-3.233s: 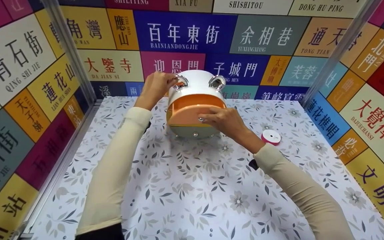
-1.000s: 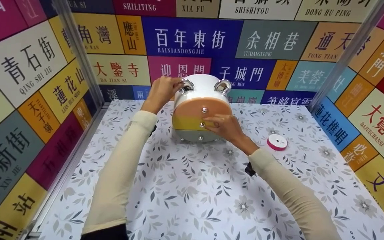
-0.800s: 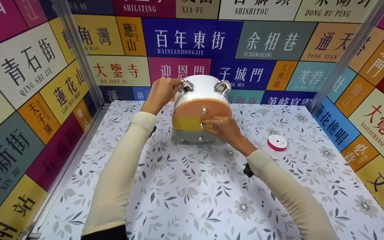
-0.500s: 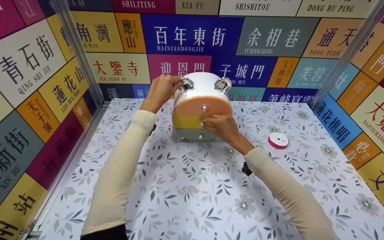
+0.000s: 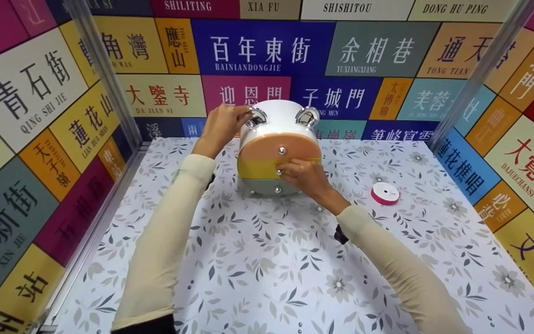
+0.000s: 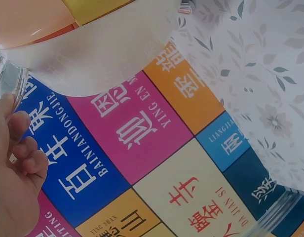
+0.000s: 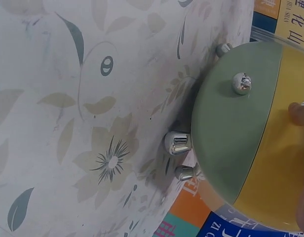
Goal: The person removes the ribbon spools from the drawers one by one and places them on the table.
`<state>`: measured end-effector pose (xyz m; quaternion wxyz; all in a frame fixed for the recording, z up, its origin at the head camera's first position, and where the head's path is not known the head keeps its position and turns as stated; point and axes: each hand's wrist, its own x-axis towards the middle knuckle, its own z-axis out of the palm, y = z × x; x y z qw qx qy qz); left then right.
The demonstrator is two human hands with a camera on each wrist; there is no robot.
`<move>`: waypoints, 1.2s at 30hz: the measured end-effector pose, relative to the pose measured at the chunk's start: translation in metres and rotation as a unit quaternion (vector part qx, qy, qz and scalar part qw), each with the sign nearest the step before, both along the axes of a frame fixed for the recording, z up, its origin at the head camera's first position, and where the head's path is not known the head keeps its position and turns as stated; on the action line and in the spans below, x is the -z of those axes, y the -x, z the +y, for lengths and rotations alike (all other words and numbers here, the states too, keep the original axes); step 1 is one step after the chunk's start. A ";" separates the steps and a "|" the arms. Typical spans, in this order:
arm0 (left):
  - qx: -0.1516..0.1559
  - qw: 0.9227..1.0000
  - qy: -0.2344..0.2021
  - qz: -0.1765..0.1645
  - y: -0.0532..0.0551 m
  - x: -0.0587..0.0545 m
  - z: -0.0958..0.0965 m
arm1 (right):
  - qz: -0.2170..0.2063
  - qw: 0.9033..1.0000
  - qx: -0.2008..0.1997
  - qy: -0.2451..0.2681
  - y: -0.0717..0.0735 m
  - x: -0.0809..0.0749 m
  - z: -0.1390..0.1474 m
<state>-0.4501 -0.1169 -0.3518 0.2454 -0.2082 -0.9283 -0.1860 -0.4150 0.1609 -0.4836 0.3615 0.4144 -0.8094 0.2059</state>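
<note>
A small rounded drawer box point(image 5: 278, 111) has a white shell, two silver ring-shaped ears and short silver feet. Its front is split into an orange drawer point(image 5: 257, 146), a yellow drawer point(image 5: 254, 169) and a green drawer point(image 5: 261, 184), each with a silver knob, all flush. My left hand point(image 5: 222, 128) pinches the left ear point(image 5: 258, 115); in the left wrist view, the fingertips meet the ear's point(image 6: 10, 81) edge. With thumb and fingers, my right hand point(image 5: 308, 178) pinches the knob of the yellow drawer, seen edge-on as a yellow front point(image 7: 270, 158) in the right wrist view.
A round spool point(image 5: 385, 193) with a white face and pink side lies right of the box. Leaf-patterned cloth point(image 5: 267, 269) covers the table. Panels with printed place names point(image 5: 267, 46) stand at the back and both sides, joined by metal posts point(image 5: 104, 74).
Earlier, the orange drawer was pulled out with my right hand at its knob; it now sits flush. The right hand has moved down to the yellow drawer's knob. My left hand stays at the ear.
</note>
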 end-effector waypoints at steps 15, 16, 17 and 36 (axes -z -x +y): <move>-0.006 1.000 -0.008 -0.013 -0.001 -0.001 0.000 | -0.008 1.000 0.001 -0.011 -0.016 -0.003 0.005; -0.007 1.000 -0.009 -0.012 -0.001 -0.001 0.000 | -0.010 1.000 0.000 -0.012 -0.017 -0.003 0.005; -0.007 1.000 -0.008 -0.012 -0.001 -0.001 0.000 | -0.010 1.000 -0.001 -0.014 -0.018 -0.003 0.005; -0.009 1.000 0.006 -0.008 -0.004 -0.002 0.002 | -0.004 1.000 -0.004 -0.028 -0.044 -0.006 0.011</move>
